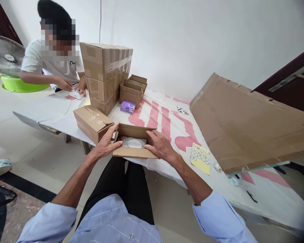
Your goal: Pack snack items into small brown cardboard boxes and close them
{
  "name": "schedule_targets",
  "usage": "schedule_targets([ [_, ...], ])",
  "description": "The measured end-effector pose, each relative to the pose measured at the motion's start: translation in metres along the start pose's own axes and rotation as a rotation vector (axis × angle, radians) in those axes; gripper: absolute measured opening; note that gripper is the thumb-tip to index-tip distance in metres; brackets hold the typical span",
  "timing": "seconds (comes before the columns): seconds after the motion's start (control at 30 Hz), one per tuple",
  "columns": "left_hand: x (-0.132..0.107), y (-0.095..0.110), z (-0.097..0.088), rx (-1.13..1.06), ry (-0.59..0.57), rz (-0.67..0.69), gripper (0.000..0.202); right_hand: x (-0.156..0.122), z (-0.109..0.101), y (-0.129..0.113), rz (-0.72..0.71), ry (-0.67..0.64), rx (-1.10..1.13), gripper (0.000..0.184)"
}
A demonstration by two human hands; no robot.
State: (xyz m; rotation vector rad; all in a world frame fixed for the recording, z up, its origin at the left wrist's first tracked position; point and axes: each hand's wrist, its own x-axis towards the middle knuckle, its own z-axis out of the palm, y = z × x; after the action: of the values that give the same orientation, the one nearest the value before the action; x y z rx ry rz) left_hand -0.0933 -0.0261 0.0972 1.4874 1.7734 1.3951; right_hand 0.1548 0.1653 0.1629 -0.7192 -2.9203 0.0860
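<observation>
An opened cardboard box sits at the front edge of the cloth-covered table, directly in front of me. Inside it lies a flat item with a pale, clear-looking top; I cannot make out its kind. My left hand grips the box's left end, thumb over the rim and fingers along the outside. At the right end my right hand holds the box wall, its thumb reaching inside. Touching distance to the left stands a closed, taped cardboard box. Beyond the open box is a purple tissue pack.
Taped cartons are stacked behind, beside open boxes. A large cardboard sheet leans at right. Near it lie a yellow sticker sheet and a thin dark tool. A co-worker handles a small white item at left.
</observation>
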Motion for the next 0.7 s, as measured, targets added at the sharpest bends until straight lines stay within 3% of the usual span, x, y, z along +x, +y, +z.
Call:
schedule_targets([
  [0.1, -0.002, 0.0, 0.0, -0.004, -0.006, -0.001, 0.105, 0.005, 0.006, 0.001, 0.055, 0.051, 0.055, 0.092],
  [0.2, -0.001, -0.001, 0.0, -0.022, -0.01, -0.01, 0.105, 0.006, 0.01, 0.001, 0.07, 0.072, 0.094, 0.099],
  [0.5, 0.015, -0.001, 0.002, -0.031, -0.072, -0.014, 0.086, -0.016, 0.018, 0.01, 0.076, 0.097, 0.096, 0.063],
  [0.7, 0.009, -0.002, 0.004, -0.056, -0.081, -0.012, 0.089, 0.007, 0.003, 0.004, 0.058, -0.209, -0.051, 0.035],
])
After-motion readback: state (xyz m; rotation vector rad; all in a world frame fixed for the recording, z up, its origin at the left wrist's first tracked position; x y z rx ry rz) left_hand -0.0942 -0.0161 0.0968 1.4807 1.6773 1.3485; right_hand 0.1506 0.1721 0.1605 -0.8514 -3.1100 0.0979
